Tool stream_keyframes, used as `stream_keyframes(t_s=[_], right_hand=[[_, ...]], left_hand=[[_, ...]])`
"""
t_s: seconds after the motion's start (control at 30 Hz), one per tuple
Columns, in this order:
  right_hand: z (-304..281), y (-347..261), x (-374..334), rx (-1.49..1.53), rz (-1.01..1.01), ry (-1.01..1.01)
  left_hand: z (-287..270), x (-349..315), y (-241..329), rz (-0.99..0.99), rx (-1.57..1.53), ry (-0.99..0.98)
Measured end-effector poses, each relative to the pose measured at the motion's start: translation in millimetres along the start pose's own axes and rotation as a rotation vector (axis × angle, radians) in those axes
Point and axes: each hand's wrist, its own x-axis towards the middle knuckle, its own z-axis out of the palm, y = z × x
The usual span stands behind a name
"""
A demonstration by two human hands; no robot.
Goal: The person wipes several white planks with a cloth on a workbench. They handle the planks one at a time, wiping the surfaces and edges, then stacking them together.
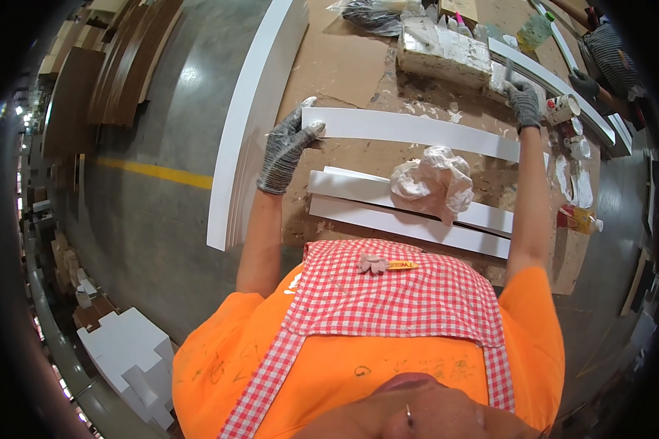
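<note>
My left hand [285,150], in a grey knit glove with white smears on its fingertips, closes on the left end of a long white board strip [410,128]. Beyond the strip's right part, my gloved right hand [525,106] is closed beside a white-smeared block [447,55]. A thin grey piece sticks up from its fingers, too small to name. Between me and the held strip, a crumpled white cloth [436,179] rests on more white strips [410,216], which lie on the brown worktable [344,84].
A stack of long white boards [256,124] runs along the table's left edge. Cans [561,110], a yellow-liquid bottle [582,219] and a green bottle [534,31] stand at the right. Another person's gloved hand [584,84] is at far right. Brown panels [124,66] stand across the floor.
</note>
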Motion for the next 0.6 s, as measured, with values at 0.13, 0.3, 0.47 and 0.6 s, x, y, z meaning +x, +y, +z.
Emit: stream_keyframes(t_s=[0.13,0.3,0.47,0.6], right_hand=[[26,-171,-164,0.605,-0.108,-0.372],[69,-248,-261,0.746,-0.115,-0.582],[69,-284,-301,0.405,-0.523,-0.353],[67,-291,-303,0.464,-0.467,-0.457]], left_hand=[[5,-10,0,0.080,0.069,0.073],[28,-18,13,0.178,0.079,0.166],[33,-24,-4,0.172,-0.061,0.261],[38,-29,0,0.175,-0.095,0.316]])
